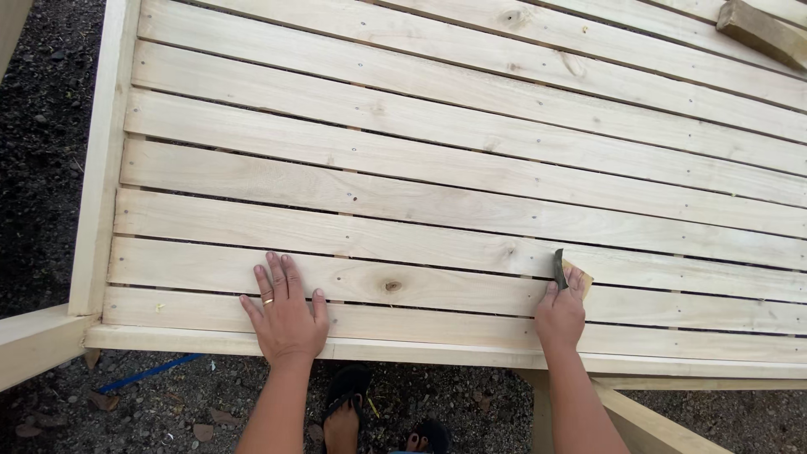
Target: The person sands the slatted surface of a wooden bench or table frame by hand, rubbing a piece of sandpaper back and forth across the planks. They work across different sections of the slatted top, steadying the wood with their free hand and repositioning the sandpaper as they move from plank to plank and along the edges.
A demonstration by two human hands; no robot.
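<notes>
Sandpaper piece (572,275) pinched in right hand (561,318), pressed on second slat (437,286) near front edge of slatted wooden frame (97,185). Left hand (286,315) flat, fingers spread, grasping nothing. Sanded extent not discernible. Wood block (763,32) at far right corner.

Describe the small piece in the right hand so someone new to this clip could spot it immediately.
Start at the pale slatted wooden panel and follow its near edge rightward to the right hand. Its fingers pinch a folded sandpaper scrap, dark on one face and tan on the other, unlike the pale boards around it.
</notes>
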